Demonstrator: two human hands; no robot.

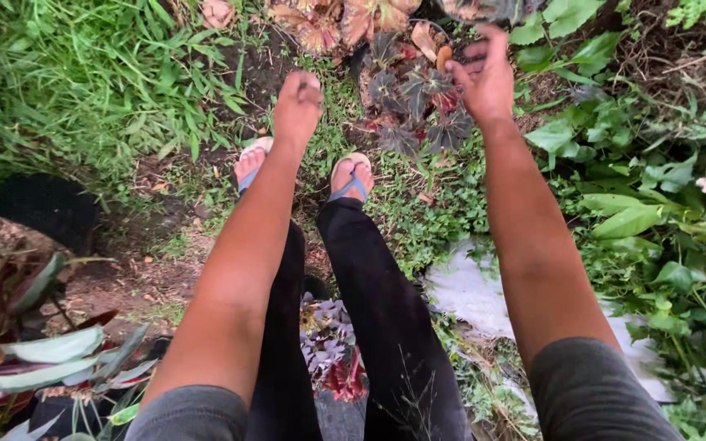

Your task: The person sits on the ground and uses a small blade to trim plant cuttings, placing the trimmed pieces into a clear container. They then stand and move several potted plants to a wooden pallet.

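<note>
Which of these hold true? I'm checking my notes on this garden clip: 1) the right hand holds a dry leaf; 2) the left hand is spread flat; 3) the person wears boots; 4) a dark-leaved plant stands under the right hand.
1) True: the right hand pinches a small dry leaf at its fingertips.
2) False: the left hand is curled into a loose fist; whether it holds anything cannot be told.
3) False: the feet are in blue flip-flops.
4) True: a dark-leaved plant with reddish tints stands just below that hand.
</note>
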